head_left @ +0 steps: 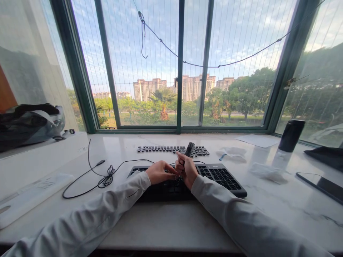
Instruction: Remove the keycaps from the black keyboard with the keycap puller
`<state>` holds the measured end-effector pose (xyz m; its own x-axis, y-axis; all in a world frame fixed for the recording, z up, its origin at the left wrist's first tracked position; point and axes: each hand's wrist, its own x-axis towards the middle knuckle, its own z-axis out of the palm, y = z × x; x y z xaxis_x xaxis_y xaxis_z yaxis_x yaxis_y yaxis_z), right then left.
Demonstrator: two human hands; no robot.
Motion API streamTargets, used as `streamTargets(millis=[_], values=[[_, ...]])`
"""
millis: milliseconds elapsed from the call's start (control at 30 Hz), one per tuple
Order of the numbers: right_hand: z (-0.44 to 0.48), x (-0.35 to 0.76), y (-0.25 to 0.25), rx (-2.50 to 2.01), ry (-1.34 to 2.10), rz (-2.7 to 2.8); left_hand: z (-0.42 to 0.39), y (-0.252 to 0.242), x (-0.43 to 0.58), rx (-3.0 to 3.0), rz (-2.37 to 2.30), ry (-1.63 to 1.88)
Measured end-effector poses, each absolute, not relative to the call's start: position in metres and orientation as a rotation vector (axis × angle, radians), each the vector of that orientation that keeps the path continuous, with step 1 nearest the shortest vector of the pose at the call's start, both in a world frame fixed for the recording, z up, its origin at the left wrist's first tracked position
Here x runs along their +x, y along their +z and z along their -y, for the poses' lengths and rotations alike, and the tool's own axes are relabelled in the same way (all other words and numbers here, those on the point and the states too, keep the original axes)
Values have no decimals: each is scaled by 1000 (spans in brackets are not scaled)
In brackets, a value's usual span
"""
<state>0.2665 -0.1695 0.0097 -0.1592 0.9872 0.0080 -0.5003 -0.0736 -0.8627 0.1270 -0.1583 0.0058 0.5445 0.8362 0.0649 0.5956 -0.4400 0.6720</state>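
Observation:
A black keyboard (227, 177) lies on the white marble counter, its switch field bare of keycaps on the right side. Above its middle, my right hand (187, 170) is closed round a black-handled tool (190, 149) that looks like a keycap puller; its wide end points up and thin wire shows at the lower end. My left hand (160, 172) is beside it, thumb and fingers pinched together at the wire end. Whatever sits in that pinch is too small to make out. Loose black keycaps (160, 148) lie in rows behind the keyboard.
The keyboard's cable (107, 177) is coiled to the left, near a white box (66, 150) bearing a dark bag. On the right are crumpled clear plastic bags (268, 172), a white paper (257, 140), a black cylinder (291, 135) and a phone-like dark slab (321, 184). Windows stand behind.

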Motion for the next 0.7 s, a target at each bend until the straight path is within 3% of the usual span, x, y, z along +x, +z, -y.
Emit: streamTargets(millis=[333, 700], values=[[166, 275, 14, -752, 1663, 727, 160, 14, 126, 2166, -1098, 467], [169, 263, 6, -849, 1388, 847, 156, 11, 126, 2097, -1067, 490]])
